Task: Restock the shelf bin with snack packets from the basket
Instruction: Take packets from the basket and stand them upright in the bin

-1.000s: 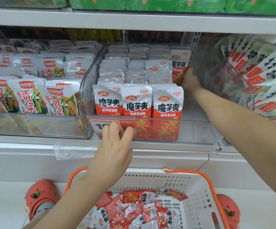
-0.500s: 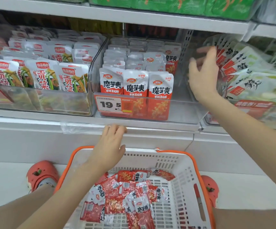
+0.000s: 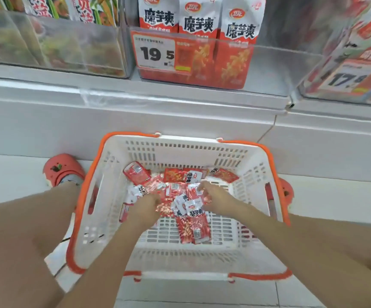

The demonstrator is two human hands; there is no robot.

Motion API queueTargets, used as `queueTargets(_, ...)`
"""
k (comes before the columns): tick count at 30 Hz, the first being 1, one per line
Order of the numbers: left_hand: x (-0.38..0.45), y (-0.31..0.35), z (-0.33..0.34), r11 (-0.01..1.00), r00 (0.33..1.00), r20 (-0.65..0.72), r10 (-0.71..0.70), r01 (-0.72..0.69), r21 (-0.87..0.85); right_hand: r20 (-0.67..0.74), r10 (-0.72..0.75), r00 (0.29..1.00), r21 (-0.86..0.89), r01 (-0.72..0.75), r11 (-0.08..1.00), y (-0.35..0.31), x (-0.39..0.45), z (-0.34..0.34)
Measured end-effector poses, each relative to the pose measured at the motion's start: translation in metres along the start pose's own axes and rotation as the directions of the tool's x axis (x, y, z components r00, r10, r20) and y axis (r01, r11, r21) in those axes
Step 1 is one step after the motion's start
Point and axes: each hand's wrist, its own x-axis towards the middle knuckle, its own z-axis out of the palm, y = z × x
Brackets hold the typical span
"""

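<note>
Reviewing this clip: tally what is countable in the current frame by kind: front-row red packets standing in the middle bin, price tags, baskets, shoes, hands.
Front-row packets in the middle bin: 3
Price tags: 2, the 19.5 tag and the 17 tag
Basket: 1
Red shoes: 2, left shoe, right shoe
Hands: 2, left hand, right hand
Total: 10
Loose packets in the basket overlap too much to count.
</note>
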Motion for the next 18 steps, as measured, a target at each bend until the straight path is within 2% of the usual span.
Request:
queueTargets(2,0.005,-0.025,0.012,0.992,0.996,0.050,-0.073,0.068,0.103,0.141,0.066,0.988,-0.027,-0.063,0.998,0.015,0.021,0.031)
queueTargets(3,0.007,-0.034,0.016,0.986,0.994,0.057,-0.097,0.088,0.139,0.159,0.096,0.983,-0.041,-0.090,0.995,0.020,0.031,0.046)
queueTargets(5,0.014,-0.049,0.025,0.969,0.994,0.027,-0.105,0.096,0.226,0.079,0.153,0.985,-0.082,-0.147,0.986,0.028,0.048,0.071)
queueTargets(7,0.022,-0.054,0.031,0.943,0.995,-0.029,-0.094,0.099,0.317,-0.072,0.237,0.969,-0.066,-0.242,0.968,0.032,0.062,0.084)
queueTargets(8,0.030,-0.058,0.034,0.942,0.995,-0.053,-0.085,0.097,0.322,-0.129,0.302,0.944,-0.028,-0.308,0.951,0.034,0.069,0.085)
queueTargets(10,0.042,-0.060,0.038,0.951,0.997,-0.068,-0.043,0.061,0.302,-0.157,0.455,0.877,0.131,-0.438,0.889,0.040,0.077,0.084)
queueTargets(12,0.053,-0.061,0.044,0.953,0.998,-0.063,-0.002,0.021,0.302,-0.071,0.583,0.809,0.276,-0.546,0.791,0.050,0.079,0.087)
queueTargets(15,0.059,-0.047,0.056,0.962,0.996,-0.078,0.043,-0.021,0.272,0.042,0.625,0.779,0.240,-0.615,0.751,0.058,0.069,0.107)
queueTargets(16,0.059,-0.040,0.061,0.968,0.998,-0.064,0.028,-0.011,0.252,0.037,0.630,0.776,0.252,-0.617,0.745,0.057,0.065,0.113)
queueTargets(18,0.058,-0.027,0.070,0.988,0.996,0.018,-0.091,0.088,0.130,0.021,0.652,0.758,0.340,-0.618,0.709,0.054,0.063,0.121)
